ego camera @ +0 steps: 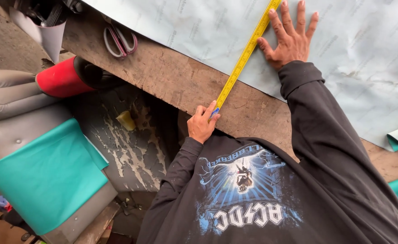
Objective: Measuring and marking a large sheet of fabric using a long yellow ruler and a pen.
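No packages, labels, signs or screens in view, only faint repeated print across the pale sheet (343,54)

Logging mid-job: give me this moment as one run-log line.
left hand: pinches yellow tape measure end at workbench edge | right hand: flat on pale sheet, pressing tape | scissors: untouched

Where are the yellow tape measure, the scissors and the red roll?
yellow tape measure (244,56), head view, middle of the strip.
scissors (120,40), head view, on the handles.
red roll (61,79), head view, on its red side.
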